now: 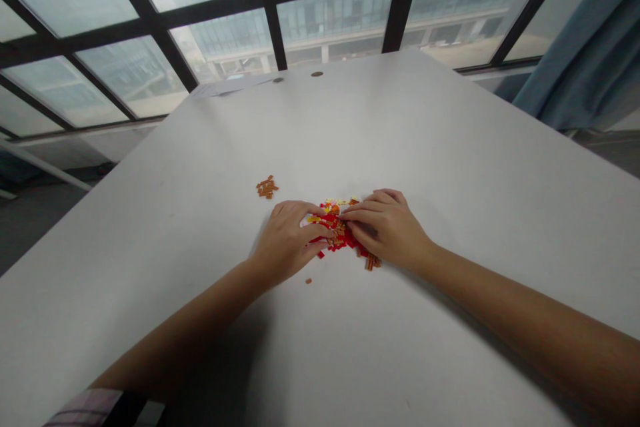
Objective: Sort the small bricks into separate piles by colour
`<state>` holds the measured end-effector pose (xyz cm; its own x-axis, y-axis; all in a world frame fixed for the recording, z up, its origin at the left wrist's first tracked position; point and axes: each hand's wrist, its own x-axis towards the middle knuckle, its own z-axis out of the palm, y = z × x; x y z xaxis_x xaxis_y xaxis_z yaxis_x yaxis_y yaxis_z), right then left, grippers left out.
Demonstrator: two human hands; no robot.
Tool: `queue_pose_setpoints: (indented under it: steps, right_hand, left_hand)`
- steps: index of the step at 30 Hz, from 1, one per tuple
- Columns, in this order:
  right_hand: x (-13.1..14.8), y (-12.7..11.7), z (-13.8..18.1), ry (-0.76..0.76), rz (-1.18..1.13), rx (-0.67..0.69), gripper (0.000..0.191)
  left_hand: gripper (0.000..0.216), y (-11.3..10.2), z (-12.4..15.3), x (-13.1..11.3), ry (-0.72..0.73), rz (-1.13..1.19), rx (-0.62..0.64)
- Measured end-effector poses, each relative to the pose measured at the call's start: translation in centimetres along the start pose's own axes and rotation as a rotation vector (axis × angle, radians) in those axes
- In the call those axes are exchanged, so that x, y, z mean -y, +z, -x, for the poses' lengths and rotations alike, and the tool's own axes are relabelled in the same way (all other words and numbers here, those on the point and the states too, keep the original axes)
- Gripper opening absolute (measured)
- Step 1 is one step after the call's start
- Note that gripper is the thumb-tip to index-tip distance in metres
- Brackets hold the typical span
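Observation:
A mixed pile of small red, yellow, white and orange-brown pieces (339, 235), which look like tiny building bricks, lies on the white table (320, 127). My left hand (286, 240) rests at the pile's left side, fingers apart and their tips among the pieces. From the right, my right hand (393, 227) reaches in with fingers bent and tips close together over the middle of the pile. What those right fingertips pinch, if anything, is too small to make out. Both hands cover part of the pile.
Beyond my left hand lies a separate small heap of orange-brown pieces (267, 187). One loose brown piece (309, 281) sits nearer me. At the table's far edge are two round grommets (317, 73) and some paper (233, 85), below framed windows. A blue curtain (585, 60) hangs at right.

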<state>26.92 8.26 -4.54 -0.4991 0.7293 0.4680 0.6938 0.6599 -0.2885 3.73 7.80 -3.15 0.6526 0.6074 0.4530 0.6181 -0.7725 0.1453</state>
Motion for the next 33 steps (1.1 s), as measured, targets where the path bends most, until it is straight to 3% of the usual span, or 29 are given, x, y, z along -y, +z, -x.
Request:
queue_pose_setpoints:
  steps: [11, 20, 24, 28, 33]
  right_hand:
    - [0.1, -0.1, 0.0, 0.001, 0.008, -0.003, 0.021]
    - [0.1, -0.1, 0.0, 0.009, -0.015, 0.008, 0.021]
    - [0.0, 0.0, 0.0, 0.011, -0.021, 0.001, 0.021]
    - [-0.1, 0.1, 0.0, 0.004, -0.020, -0.010, 0.019]
    - [-0.2, 0.2, 0.0, 0.000, -0.031, -0.008, 0.019]
  left_hand:
    - [0.004, -0.2, -0.4, -0.9, 0.022, -0.015, 0.059]
    - [0.012, 0.1, 0.0, -0.4, -0.149, 0.163, 0.054]
    - [0.009, -0.4, 0.0, 1.4, -0.292, 0.115, -0.068]
    - [0.006, -1.5, 0.4, 4.8, -0.475, -0.063, -0.235]
    - [0.003, -1.4, 1.7, 8.2, -0.624, -0.198, -0.226]
